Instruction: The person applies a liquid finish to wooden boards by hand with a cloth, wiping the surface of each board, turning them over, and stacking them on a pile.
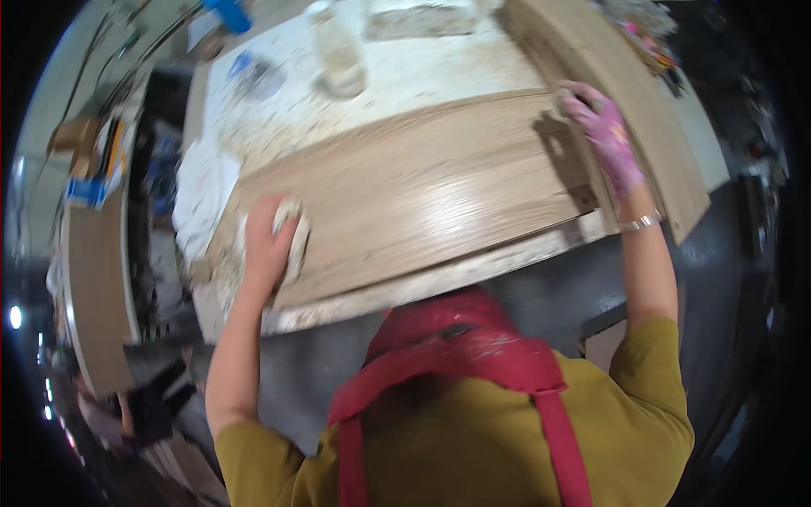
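A wood-grain panel (422, 177) lies flat on the worktable, its surface shiny under the light. At its left end my left hand (265, 241), bare, is closed on a whitish rag (295, 245) pressed against the panel. My right hand (604, 139) wears a pink glove, and its fingers curl over the raised board edge (593, 173) at the panel's right end. A dark shadow falls on the panel beside that hand. Further right stands a long wooden board (650, 110), along the glove's outer side.
Behind the panel, the dusty white tabletop (397, 72) holds a cloudy plastic bottle (338, 55), a clear crumpled plastic item (260, 80) and a pale block-like item (421, 21). A white cloth (204, 196) hangs at the table's left edge. Another person (139, 414) is at lower left.
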`<move>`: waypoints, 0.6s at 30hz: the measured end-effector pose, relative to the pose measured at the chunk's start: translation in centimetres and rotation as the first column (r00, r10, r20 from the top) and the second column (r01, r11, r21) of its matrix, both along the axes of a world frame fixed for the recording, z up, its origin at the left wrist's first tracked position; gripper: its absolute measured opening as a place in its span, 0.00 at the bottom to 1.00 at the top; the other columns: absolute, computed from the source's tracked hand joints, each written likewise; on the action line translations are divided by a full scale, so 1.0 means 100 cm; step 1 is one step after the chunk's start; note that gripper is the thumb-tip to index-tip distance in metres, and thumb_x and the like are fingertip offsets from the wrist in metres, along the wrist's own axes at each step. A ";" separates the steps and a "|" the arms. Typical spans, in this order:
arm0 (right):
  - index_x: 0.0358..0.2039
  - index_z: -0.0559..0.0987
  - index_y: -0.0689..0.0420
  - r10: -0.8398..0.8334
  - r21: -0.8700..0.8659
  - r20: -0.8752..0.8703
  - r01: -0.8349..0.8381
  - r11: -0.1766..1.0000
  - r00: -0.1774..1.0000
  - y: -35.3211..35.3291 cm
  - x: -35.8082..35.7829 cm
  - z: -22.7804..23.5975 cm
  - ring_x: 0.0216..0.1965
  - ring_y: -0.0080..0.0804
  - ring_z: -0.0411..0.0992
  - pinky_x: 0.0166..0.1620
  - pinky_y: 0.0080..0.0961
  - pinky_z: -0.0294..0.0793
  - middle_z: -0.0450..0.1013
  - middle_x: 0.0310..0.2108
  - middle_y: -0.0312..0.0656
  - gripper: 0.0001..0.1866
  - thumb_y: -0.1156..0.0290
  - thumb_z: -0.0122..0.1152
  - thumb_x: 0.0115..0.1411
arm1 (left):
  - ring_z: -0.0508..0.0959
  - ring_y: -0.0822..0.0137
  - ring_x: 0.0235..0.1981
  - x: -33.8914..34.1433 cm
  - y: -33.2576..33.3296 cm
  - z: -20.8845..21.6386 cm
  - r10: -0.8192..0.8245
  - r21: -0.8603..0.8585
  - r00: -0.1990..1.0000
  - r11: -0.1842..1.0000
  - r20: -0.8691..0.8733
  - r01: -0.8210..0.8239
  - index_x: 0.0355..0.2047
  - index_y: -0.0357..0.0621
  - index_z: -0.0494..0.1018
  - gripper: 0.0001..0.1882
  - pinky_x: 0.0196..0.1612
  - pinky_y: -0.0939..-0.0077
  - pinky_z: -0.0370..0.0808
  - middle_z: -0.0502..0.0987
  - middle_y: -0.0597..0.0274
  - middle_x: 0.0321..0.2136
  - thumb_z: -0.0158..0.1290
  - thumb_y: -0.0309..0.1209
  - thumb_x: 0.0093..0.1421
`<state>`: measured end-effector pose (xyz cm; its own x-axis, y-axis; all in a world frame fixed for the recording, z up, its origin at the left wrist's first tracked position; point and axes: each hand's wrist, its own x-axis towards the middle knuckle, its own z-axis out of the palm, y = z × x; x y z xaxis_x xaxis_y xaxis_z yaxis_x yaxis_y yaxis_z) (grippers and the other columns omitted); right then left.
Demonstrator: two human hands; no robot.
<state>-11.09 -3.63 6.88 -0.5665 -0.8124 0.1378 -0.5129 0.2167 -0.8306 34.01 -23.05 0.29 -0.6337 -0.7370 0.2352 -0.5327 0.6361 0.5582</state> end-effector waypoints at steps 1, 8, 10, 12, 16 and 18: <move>0.46 0.74 0.65 -0.005 -0.053 -0.015 0.004 0.999 1.000 0.003 0.029 -0.003 0.41 0.23 0.69 0.47 0.21 0.67 0.74 0.37 0.40 0.19 0.64 0.55 0.60 | 0.71 0.49 0.42 -0.004 -0.012 -0.001 -0.051 -0.082 0.992 0.996 -0.111 0.042 0.41 0.37 0.71 0.16 0.46 0.63 0.67 0.73 0.48 0.37 0.52 0.28 0.51; 0.39 0.74 0.52 0.456 0.121 -0.636 -0.503 0.856 0.623 -0.013 0.261 -0.016 0.41 0.31 0.70 0.57 0.40 0.56 0.71 0.33 0.36 0.15 0.68 0.61 0.50 | 0.73 0.55 0.39 0.002 -0.069 -0.027 -0.128 -0.391 0.991 0.912 0.029 0.129 0.40 0.48 0.73 0.15 0.43 0.60 0.67 0.74 0.56 0.35 0.54 0.38 0.52; 0.41 0.73 0.49 0.479 0.034 -0.641 -0.601 0.799 0.600 -0.026 0.312 -0.026 0.42 0.32 0.71 0.60 0.43 0.54 0.73 0.33 0.35 0.19 0.69 0.66 0.46 | 0.72 0.56 0.41 0.005 -0.067 -0.031 -0.103 -0.397 0.995 0.912 0.009 0.098 0.40 0.50 0.73 0.16 0.44 0.60 0.67 0.73 0.58 0.36 0.54 0.40 0.52; 0.39 0.74 0.48 0.493 0.009 -0.671 -0.659 0.752 0.554 -0.041 0.355 -0.037 0.39 0.29 0.73 0.59 0.42 0.54 0.72 0.31 0.33 0.18 0.68 0.66 0.46 | 0.72 0.57 0.42 0.004 -0.068 -0.032 -0.090 -0.414 0.996 0.907 -0.018 0.074 0.41 0.52 0.73 0.17 0.45 0.61 0.67 0.73 0.60 0.37 0.53 0.42 0.52; 0.36 0.74 0.50 0.534 0.118 -0.746 -0.709 0.695 0.399 -0.071 0.411 -0.055 0.35 0.27 0.73 0.56 0.37 0.58 0.72 0.30 0.34 0.10 0.71 0.55 0.51 | 0.71 0.59 0.44 0.003 -0.069 -0.036 -0.091 -0.373 0.996 0.924 -0.008 0.082 0.42 0.53 0.73 0.17 0.48 0.59 0.65 0.72 0.61 0.40 0.52 0.44 0.54; 0.37 0.74 0.50 0.557 0.154 -0.733 -0.702 0.695 0.391 -0.077 0.418 -0.058 0.35 0.28 0.73 0.56 0.38 0.58 0.71 0.30 0.34 0.12 0.71 0.57 0.49 | 0.71 0.59 0.44 0.002 -0.069 -0.037 -0.094 -0.400 0.995 0.913 -0.025 0.076 0.43 0.53 0.72 0.18 0.48 0.59 0.65 0.71 0.61 0.40 0.52 0.44 0.54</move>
